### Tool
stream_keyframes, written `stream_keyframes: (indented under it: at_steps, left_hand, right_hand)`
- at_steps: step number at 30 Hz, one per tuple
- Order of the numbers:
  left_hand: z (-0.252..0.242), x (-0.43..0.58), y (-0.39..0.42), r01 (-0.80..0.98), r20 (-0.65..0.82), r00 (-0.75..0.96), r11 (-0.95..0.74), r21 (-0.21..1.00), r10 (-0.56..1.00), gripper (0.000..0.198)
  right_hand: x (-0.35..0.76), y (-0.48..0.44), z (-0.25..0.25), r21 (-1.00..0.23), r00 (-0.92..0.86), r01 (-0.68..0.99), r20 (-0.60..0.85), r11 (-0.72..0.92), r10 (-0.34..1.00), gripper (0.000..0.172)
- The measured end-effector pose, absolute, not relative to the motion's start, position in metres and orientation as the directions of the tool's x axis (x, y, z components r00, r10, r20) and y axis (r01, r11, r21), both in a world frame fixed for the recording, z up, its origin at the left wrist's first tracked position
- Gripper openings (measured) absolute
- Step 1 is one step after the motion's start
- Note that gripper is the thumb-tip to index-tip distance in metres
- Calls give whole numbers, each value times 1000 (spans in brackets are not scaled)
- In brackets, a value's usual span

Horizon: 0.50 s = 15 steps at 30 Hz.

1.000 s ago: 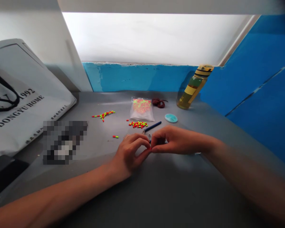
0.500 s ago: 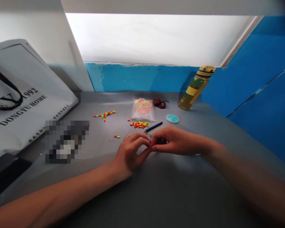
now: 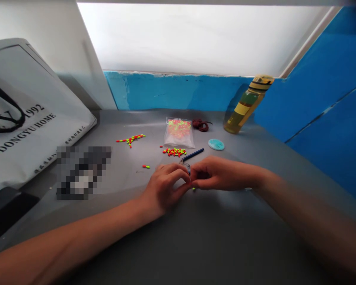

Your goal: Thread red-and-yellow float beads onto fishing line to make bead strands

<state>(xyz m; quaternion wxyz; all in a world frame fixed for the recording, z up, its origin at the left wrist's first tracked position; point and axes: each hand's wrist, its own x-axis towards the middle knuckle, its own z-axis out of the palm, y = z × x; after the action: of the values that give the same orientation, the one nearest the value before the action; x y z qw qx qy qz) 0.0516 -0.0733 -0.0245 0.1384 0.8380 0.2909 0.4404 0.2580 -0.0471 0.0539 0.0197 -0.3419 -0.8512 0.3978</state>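
Note:
My left hand (image 3: 163, 186) and my right hand (image 3: 216, 174) meet fingertip to fingertip over the grey table (image 3: 195, 237), both pinched on a small red and green bead (image 3: 192, 187). Just beyond the fingers lie a blue-handled tool (image 3: 191, 155) and a small heap of red and green beads (image 3: 174, 151). A clear bag of the same beads (image 3: 178, 132) lies further back. A short row of beads (image 3: 130, 139) sits to the left, and a lone bead (image 3: 146, 166) lies near my left hand.
A white printed bag (image 3: 26, 114) leans at the left. At the back right stand a yellow bottle (image 3: 247, 105), a dark red cord coil (image 3: 201, 125) and a round teal spool (image 3: 216, 144). A blue wall (image 3: 329, 99) bounds the right side.
The hands stay pinched together. The view has tilted a little, so everything sits slightly higher in the picture. A green bead tip now shows under the fingertips.

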Motion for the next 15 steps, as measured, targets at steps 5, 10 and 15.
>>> stream_keyframes:
  at_steps: [5, 10, 15]
  left_hand:
    - [-22, 52, -73, 299, 624, 473, -780, 550, 622, 9]
    - [-19, 50, -72, 272, 556, 481, -718, 641, 678, 7]
    - [-19, 49, -73, 312, 520, 417, -655, 688, 745, 9]
  right_hand:
    - [257, -47, 56, -728, -768, 554, -260, 403, 586, 20]
    - [257, -46, 60, -796, -731, 560, -345, 229, 589, 16]
    - [260, -44, 61, -922, -714, 355, -158, 157, 682, 10]
